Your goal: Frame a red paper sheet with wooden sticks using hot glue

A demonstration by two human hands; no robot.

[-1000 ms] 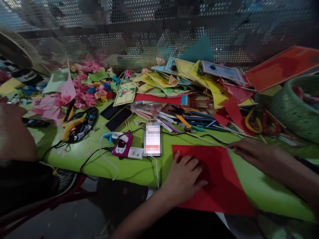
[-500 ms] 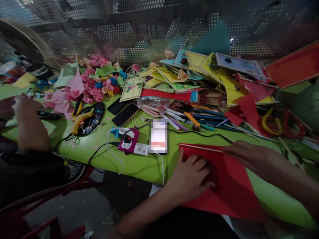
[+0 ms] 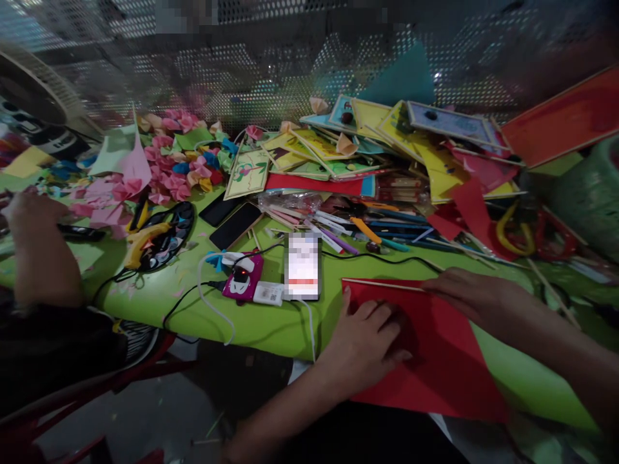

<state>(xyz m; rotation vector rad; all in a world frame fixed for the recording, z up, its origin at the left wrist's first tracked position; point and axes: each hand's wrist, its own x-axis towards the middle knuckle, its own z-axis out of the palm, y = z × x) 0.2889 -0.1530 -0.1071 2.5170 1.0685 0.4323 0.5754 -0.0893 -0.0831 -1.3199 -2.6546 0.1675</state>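
Note:
A red sheet (image 3: 435,361) lies at the near edge of the green table (image 3: 188,309), its lower part over my lap. Along its top edge runs a thin pale stick (image 3: 382,283). My left hand (image 3: 367,341) rests on the sheet's left part with its fingers spread, the little finger near the stick's left end. At the stick's right end, my right hand (image 3: 459,293) has its fingers together, pressing the stick and the sheet's edge; part of the stick is hidden under them. Left of the sheet, a lit phone (image 3: 302,264) lies connected to a white cable.
A purple power strip (image 3: 243,278) with cables sits left of the phone. Behind are pens, two dark phones (image 3: 235,226), scissors (image 3: 515,232) and stacked framed cards (image 3: 333,148). Folded pink paper (image 3: 164,154) is piled left. Another person's arm (image 3: 39,251) reaches in at far left.
The whole view has shifted slightly, so objects on the table appear a little further left. Both hands keep nearly the same places on the sheet and stick.

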